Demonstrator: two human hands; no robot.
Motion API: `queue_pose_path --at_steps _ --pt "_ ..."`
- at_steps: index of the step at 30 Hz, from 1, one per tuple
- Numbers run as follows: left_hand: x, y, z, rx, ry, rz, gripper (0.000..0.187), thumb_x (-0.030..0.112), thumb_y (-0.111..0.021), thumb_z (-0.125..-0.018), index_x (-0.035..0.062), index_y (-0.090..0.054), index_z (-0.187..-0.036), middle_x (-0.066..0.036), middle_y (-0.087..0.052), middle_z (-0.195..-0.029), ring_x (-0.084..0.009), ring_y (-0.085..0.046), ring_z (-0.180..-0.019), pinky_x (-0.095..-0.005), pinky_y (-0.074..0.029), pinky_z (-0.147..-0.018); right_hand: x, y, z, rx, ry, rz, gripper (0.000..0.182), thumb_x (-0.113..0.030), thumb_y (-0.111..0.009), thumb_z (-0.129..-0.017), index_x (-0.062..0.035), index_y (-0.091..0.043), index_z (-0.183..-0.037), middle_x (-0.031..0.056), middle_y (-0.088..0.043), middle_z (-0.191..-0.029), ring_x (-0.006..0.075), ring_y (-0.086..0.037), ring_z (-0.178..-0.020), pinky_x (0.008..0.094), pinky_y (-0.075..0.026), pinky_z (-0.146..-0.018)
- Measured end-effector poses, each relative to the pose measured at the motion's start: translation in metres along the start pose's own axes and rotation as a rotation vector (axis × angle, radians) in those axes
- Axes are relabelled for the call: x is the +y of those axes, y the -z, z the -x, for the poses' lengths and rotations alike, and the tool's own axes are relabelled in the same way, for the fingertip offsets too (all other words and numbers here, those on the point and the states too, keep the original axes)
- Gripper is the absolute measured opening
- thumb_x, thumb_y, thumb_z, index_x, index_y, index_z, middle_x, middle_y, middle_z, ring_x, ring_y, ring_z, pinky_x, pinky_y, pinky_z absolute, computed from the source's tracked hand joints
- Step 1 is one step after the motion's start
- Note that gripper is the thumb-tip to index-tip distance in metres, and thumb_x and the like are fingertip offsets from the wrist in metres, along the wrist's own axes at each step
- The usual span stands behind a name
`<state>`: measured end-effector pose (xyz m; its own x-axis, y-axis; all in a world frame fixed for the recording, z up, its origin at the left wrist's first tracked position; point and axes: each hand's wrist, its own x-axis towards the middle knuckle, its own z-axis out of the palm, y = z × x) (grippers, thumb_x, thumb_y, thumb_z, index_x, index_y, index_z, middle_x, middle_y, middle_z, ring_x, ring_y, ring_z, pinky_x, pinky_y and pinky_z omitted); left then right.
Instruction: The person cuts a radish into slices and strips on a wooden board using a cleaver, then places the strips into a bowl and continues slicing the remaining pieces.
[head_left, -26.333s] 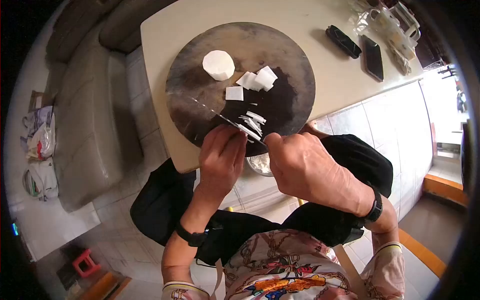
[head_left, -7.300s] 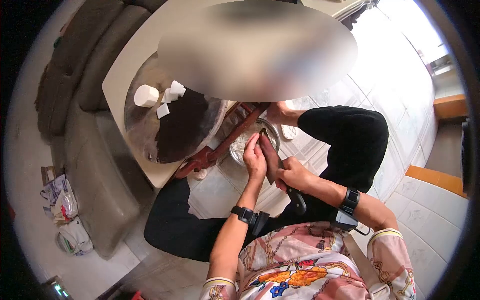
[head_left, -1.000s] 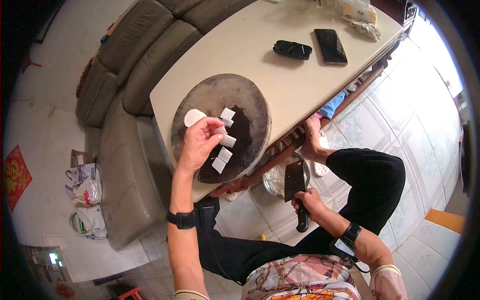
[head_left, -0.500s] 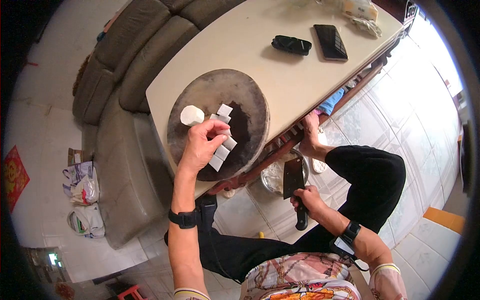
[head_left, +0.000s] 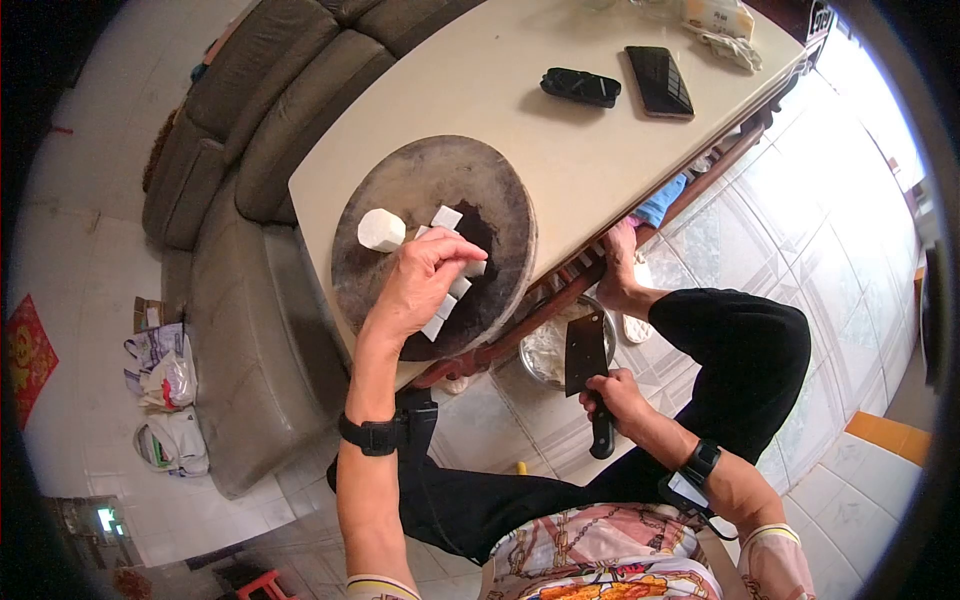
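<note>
White slices (head_left: 446, 217) are apparently being arranged by the left hand (head_left: 415, 285), fingers together (hold unclear); gentle alignment is called for, the cleaver (head_left: 586, 352) clamped in the right hand (head_left: 622, 397).

Cleaver (head_left: 586, 352) over bowl (head_left: 545, 350); block (head_left: 382, 230) left of slices (head_left: 447, 217) on board (head_left: 400, 185).

At five o'clock I have a pink-and-white shirt (head_left: 600, 530) with a chain print and orange, red and blue motifs; its sleeve cuffs (head_left: 776, 533) carry yellow edging. Black trousers (head_left: 745, 340) reach three o'clock, above a bare foot (head_left: 622, 272). A black wristband (head_left: 376, 437) sits at seven o'clock, another (head_left: 703, 459) at four, beside a pale, dark-edged box (head_left: 687, 491) with a black cable (head_left: 722, 533).
</note>
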<state>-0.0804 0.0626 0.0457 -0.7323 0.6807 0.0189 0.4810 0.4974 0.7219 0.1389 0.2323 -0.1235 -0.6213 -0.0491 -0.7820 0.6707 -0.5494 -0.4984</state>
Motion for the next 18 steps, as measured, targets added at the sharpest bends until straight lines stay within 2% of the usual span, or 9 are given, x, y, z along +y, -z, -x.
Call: queue_pose_path --at_steps 3,12,14,15,17,18 --pt "-0.005 -0.004 -0.001 -0.031 -0.009 -0.02 0.016 -0.004 -0.059 -0.082 0.0021 -0.07 -0.092 -0.005 -0.062 -0.089 -0.014 -0.058 -0.084 -0.0246 -0.046 -0.074 0.001 0.001 0.0 0.0 0.001 -0.014 0.015 -0.007 -0.05 -0.084 0.0041 -0.056 -0.076 0.0122 -0.059 -0.065 0.0178 -0.053 -0.049 0.0338 -0.044 -0.046" --pt "-0.006 -0.01 0.0 0.049 -0.072 -0.071 0.017 -0.005 -0.059 -0.083 0.0033 -0.07 -0.092 -0.006 -0.061 -0.096 -0.015 -0.059 -0.086 -0.025 -0.046 -0.075 -0.001 -0.001 0.002 -0.009 0.021 -0.001 0.014 -0.006 -0.05 -0.084 0.0047 -0.056 -0.076 0.0125 -0.059 -0.064 0.0184 -0.054 -0.049 0.0341 -0.044 -0.046" --pt "0.0 -0.013 0.005 0.242 -0.079 -0.065 0.017 -0.003 -0.058 -0.083 0.0024 -0.069 -0.096 -0.008 -0.062 -0.101 -0.0172 -0.06 -0.092 -0.0256 -0.047 -0.078 -0.001 -0.001 0.002 0.006 0.017 -0.016 0.014 -0.006 -0.05 -0.083 0.0047 -0.056 -0.076 0.0125 -0.059 -0.064 0.0182 -0.054 -0.049 0.034 -0.044 -0.046" --pt "0.001 -0.014 0.01 0.242 -0.079 -0.064 0.017 -0.003 -0.058 -0.083 0.0024 -0.069 -0.096 -0.008 -0.062 -0.101 -0.0172 -0.06 -0.092 -0.0256 -0.047 -0.078 0.0 0.0 0.001 0.005 0.009 -0.026 0.014 -0.006 -0.05 -0.084 0.0047 -0.056 -0.075 0.0126 -0.059 -0.064 0.0181 -0.054 -0.049 0.0339 -0.044 -0.045" --pt "0.003 -0.017 0.025 0.368 -0.073 -0.172 0.021 -0.001 -0.063 -0.078 0.0019 -0.067 -0.099 -0.014 -0.062 -0.103 -0.0264 -0.061 -0.095 -0.0338 -0.048 -0.084 0.0 0.0 0.0 0.004 0.002 -0.038 0.015 -0.006 -0.05 -0.084 0.0047 -0.056 -0.075 0.0127 -0.059 -0.064 0.018 -0.054 -0.049 0.0338 -0.044 -0.045" --pt "0.002 -0.021 0.034 0.403 -0.015 -0.209 0.026 0.008 -0.066 -0.08 0.003 -0.066 -0.105 -0.011 -0.062 -0.11 -0.0211 -0.059 -0.101 -0.0315 -0.047 -0.085 0.0 0.0 0.0 -0.003 0.009 -0.022 0.015 -0.006 -0.05 -0.084 0.0045 -0.056 -0.075 0.0128 -0.059 -0.064 0.0179 -0.053 -0.049 0.0337 -0.044 -0.045"
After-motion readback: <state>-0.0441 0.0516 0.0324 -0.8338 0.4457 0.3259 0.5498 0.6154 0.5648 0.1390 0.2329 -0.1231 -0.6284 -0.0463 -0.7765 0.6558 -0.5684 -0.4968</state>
